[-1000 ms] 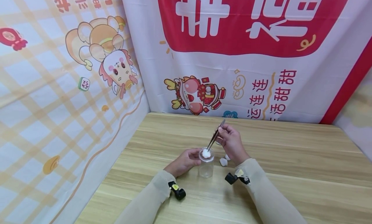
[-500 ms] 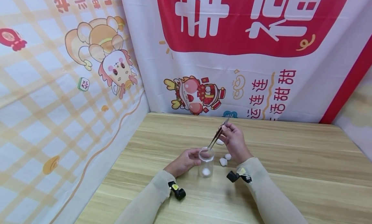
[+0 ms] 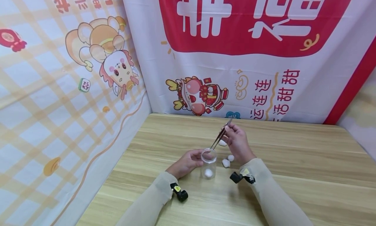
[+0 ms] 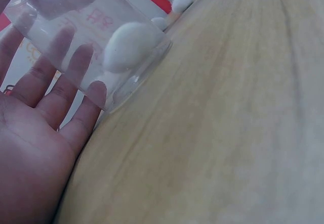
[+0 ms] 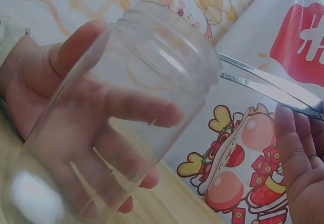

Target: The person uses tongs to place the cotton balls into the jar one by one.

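A clear plastic jar stands upright on the table. One white cotton ball lies at its bottom. My left hand holds the jar from the left, thumb on the near side and fingers round the far side. Metal tweezers are pinched in my right hand, slanting down to the jar's mouth. Their tips, apart and with nothing between them, are at the rim in the right wrist view. Just right of the jar lie two cotton balls, and a third cotton ball is partly behind my right hand.
The wood-grain table extends to both sides of the hands. A printed cloth hangs along its back edge, and another patterned cloth covers the left side. Black wrist cameras are strapped on both sleeves.
The cotton ball that the tweezers held at the jar's mouth has dropped to the jar's bottom. My right hand has shifted slightly up and right with the tweezers spread; my left hand has stayed put.
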Demonstrator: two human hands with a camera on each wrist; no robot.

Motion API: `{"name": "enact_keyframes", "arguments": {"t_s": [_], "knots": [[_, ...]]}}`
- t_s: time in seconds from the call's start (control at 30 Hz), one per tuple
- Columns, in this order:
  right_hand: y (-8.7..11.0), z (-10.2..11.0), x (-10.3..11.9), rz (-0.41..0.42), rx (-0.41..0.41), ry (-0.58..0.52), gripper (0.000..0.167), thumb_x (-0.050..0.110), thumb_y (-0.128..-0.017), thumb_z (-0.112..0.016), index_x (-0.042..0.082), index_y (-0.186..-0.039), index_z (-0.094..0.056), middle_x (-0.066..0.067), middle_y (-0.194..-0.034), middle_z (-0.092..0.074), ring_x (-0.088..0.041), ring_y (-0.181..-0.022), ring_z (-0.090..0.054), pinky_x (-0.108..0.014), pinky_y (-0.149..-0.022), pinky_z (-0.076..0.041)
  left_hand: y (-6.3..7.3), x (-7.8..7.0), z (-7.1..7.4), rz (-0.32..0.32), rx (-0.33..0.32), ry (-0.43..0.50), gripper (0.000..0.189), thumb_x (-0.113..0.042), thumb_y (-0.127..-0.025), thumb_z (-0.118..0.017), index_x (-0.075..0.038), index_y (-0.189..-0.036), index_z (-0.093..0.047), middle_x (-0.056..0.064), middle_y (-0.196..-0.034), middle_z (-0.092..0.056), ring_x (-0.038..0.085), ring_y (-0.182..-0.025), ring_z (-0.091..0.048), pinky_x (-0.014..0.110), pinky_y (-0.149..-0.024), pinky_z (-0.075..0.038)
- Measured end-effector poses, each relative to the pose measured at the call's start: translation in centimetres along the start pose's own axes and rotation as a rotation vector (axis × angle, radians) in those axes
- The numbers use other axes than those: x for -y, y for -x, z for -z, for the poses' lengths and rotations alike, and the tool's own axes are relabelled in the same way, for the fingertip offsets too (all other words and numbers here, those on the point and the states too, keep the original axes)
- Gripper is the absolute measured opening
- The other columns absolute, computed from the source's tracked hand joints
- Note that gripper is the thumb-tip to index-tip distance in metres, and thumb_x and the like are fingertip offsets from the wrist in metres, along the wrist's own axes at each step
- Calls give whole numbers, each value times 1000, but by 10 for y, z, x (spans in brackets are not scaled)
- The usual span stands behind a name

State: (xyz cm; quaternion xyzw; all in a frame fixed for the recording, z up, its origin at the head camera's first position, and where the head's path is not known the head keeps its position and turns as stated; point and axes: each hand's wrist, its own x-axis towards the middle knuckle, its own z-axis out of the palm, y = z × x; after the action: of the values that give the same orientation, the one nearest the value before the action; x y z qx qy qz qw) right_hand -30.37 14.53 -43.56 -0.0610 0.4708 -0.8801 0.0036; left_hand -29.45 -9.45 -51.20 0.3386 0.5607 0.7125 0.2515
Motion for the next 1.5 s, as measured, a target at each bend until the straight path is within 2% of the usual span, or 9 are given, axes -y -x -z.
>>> {"name": "enact_keyframes", "arguments": {"t_s": [0.13, 0.3, 0.47, 0.63, 0.87, 1.03, 1.3, 1.37, 1.5], "knots": [[-3, 2, 7, 14, 11, -20, 12, 10, -100, -55, 3, -109, -52, -8, -99, -60, -18, -88, -63, -33, -84, -55, -1, -2, -1, 1, -1, -2, 51, 1, -94, -60, 0, -142, -45, 15, -137, -55, 30, -131, -46, 40, -111, -32], [-5, 3, 17, 60, 29, -7, 12, 10, -100, -55, 3, -109, -51, -6, -97, -61, -19, -88, -63, -33, -84, -55, -2, -4, -2, 22, -38, -23, 51, 8, -91, -58, 2, -140, -46, 15, -136, -56, 29, -128, -49, 40, -108, -37], [-4, 7, 21, 60, 32, -2, 17, 9, -100, -54, -2, -111, -48, -6, -96, -60, -17, -86, -62, -33, -83, -56, -3, -5, -2, 27, -28, -34, 51, 10, -92, -56, 0, -142, -46, 15, -137, -55, 29, -131, -46, 39, -109, -35], [-4, 11, 23, 62, 20, -13, 21, 7, -100, -54, -5, -115, -46, -8, -97, -60, -17, -86, -63, -33, -83, -56, -2, -4, -2, 17, -14, -24, 52, 5, -93, -59, -1, -142, -45, 14, -137, -55, 29, -132, -44, 39, -110, -34], [-4, 14, 28, 82, 22, -46, 12, 7, -100, -54, -1, -108, -49, -5, -92, -62, -16, -84, -64, -32, -80, -57, -4, -5, -2, 1, 16, 1, 56, -6, -92, -66, 2, -142, -43, 16, -136, -56, 30, -131, -46, 40, -109, -35], [-3, 19, 34, 97, 35, -67, 8, 6, -100, -54, 2, -106, -51, -6, -93, -63, -17, -83, -64, -32, -80, -57, -4, -6, -2, 11, -6, 15, 58, -8, -90, -69, 4, -141, -44, 16, -136, -55, 28, -127, -50, 39, -107, -37], [5, 34, 38, 85, 35, -62, 14, 8, -98, -58, 0, -107, -51, -6, -95, -64, -17, -84, -64, -33, -81, -56, 0, -3, -3, 13, -36, -10, 52, 3, -91, -63, 7, -139, -44, 19, -134, -56, 30, -129, -47, 40, -109, -36], [6, 38, 39, 85, 30, -63, 15, 8, -97, -59, 1, -108, -52, -6, -96, -64, -16, -85, -64, -32, -82, -56, 2, -3, -4, 32, -67, -26, 51, 7, -90, -61, 9, -138, -44, 19, -134, -55, 28, -127, -49, 38, -107, -38], [9, 47, 41, 100, 32, -56, 14, 8, -98, -57, 1, -109, -51, -6, -98, -63, -16, -88, -64, -32, -83, -56, 2, -2, -5, 58, -73, -26, 52, 15, -90, -53, 7, -140, -42, 20, -138, -51, 28, -129, -48, 37, -107, -38]]}}
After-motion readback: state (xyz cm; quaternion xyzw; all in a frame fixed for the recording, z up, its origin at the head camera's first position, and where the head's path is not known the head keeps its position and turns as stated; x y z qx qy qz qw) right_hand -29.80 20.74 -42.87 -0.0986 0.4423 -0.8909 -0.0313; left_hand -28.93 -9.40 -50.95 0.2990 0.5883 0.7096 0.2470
